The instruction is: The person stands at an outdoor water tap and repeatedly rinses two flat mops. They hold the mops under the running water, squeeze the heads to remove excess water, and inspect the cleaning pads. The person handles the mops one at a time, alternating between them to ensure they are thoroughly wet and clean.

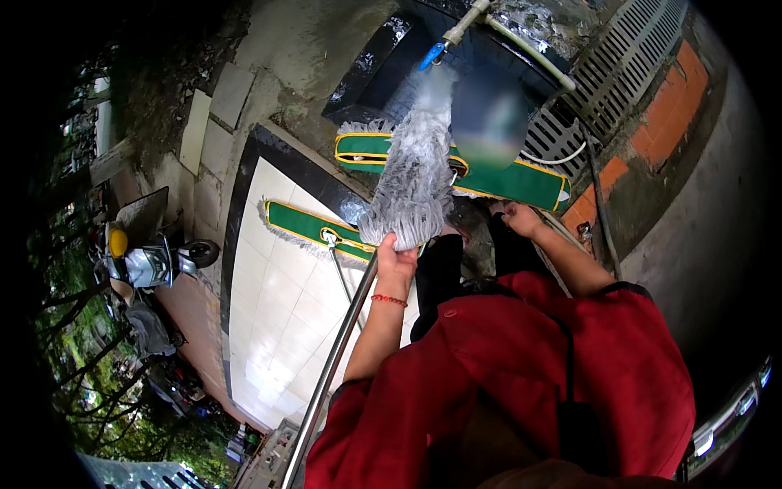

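Note:
My left hand [397, 261] grips the near end of a mop head whose wet grey fringe [415, 177] faces up. From a tap with a blue lever [432, 56], water pours onto the mop's far end. A metal pole [333, 367] runs from beside my left wrist down toward the lower edge; its joint is hidden. My right hand [522, 219] has curled fingers near the edge of a green dust mop head with yellow trim [519, 183]; whether it holds anything is unclear. Another green section [363, 147] shows left of the grey fringe.
A third green mop [293, 221] lies on white floor tiles [263, 293], its handle slanting toward me. Slotted drain grates [617, 73] and a dark hose [602, 208] are at right. A dark-tiled basin edge [366, 73] stands ahead. A scooter [149, 266] is parked at left.

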A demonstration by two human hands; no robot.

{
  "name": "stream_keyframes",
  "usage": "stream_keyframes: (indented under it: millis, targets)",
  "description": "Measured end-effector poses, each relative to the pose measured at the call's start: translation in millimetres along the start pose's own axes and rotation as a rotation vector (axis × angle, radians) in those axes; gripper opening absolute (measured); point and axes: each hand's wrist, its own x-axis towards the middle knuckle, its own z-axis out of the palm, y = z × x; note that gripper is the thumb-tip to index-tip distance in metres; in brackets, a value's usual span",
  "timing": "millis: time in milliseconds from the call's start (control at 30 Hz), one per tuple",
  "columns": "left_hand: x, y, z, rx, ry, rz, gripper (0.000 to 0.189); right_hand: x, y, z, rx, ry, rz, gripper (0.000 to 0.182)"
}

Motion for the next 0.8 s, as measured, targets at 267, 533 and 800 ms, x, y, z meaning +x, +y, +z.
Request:
stream_keyframes:
  millis: [267,533,800]
  targets:
    - [-2.2,-1.9,0.9,0.015,0.082,0.015,0.031,6.3,27.6,-12.3,-0.103,0.038,0.075,0.032]
    - [12.6,-3.9,-14.3,0.034,-0.012,0.006,0.041,15.0,39.2,-22.1,-0.142,0.001,0.123,0.029]
    - [1.8,14.5,-2.7,0.220,-0.076,0.111,0.044,28.5,-1.2,-22.6,0.023,-0.042,0.097,0.030]
